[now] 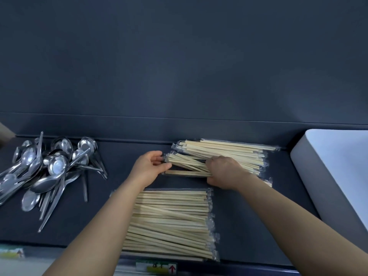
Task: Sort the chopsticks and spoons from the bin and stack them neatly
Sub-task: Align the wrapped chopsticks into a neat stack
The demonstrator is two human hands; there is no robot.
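- At the bottom edge of the frame, a label [172,268] with a red arrow sits on the front lip of the bench [249,216].
- Just beyond it, in the lower centre, the near stack [169,222] of plastic-wrapped wooden chopsticks lies flat on the bench. Most lie left to right, and a few are skewed.
- In the centre, both forearms reach over that stack to a loose bundle [187,163] of wrapped chopsticks.
- The left hand [148,168] holds the bundle's left ends between curled fingers [159,154] and thumb.
- The right hand [225,172], its back to the camera, has its fingers curled down round the bundle's right part.
- Behind the bundle and touching it, the far stack [229,154] of chopsticks lies against the bench's rear ledge.
- At the left, well apart from the chopsticks, metal spoons [49,168] lie in a tangled heap, bowls and handles pointing all ways.
- At the right edge stands a white bin [334,166]. Only part of its pale inside shows, so its contents cannot be told.
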